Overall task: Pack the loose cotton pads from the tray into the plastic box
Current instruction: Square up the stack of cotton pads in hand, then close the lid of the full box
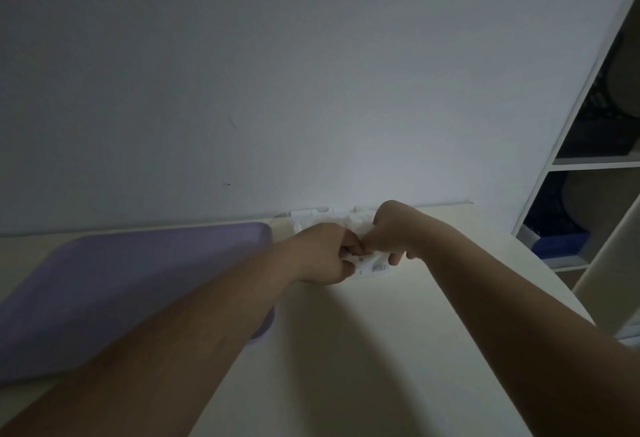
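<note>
A purple tray (pixel 114 280) lies on the left of the pale table; I see no pads on its visible surface. The clear plastic box (pixel 372 267) sits at the table's far edge by the wall, its lid (pixel 311 212) open against the wall. White cotton pads (pixel 355 220) bulge out of the box. My left hand (pixel 323 253) and my right hand (pixel 393 228) meet over the box, fingers curled down onto the pads and the box's front. The fingertips hide most of the box, and the scene is dim.
The pale table (pixel 381 332) runs to a white wall (pixel 277 90) behind. A white shelf unit (pixel 595 166) with dark items and a blue bin (pixel 561 246) stands at the right, past the table's right edge.
</note>
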`<act>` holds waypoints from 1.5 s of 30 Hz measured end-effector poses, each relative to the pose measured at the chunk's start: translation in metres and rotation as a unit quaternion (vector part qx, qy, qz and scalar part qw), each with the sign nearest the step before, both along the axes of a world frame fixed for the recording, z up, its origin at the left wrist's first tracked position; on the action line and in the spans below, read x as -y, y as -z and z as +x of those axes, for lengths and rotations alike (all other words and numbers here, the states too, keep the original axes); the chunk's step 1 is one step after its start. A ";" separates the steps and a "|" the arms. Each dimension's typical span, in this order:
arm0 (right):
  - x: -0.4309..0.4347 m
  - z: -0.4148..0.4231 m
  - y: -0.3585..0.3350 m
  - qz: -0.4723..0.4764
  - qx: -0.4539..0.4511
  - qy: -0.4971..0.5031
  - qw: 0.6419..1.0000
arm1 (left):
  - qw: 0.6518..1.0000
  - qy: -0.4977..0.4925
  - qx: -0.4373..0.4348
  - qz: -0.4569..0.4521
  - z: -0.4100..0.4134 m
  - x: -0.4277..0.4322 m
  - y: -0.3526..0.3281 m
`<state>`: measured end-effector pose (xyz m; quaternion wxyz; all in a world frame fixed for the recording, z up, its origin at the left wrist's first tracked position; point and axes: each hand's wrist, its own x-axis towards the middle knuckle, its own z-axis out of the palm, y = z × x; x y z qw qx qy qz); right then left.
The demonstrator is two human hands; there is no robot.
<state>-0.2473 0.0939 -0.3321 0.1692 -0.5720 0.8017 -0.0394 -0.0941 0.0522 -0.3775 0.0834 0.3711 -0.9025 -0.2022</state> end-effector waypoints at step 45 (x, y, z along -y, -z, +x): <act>-0.005 -0.010 0.088 -0.352 0.045 -0.008 0.935 | 0.832 -0.326 -0.387 0.227 0.039 0.055 0.037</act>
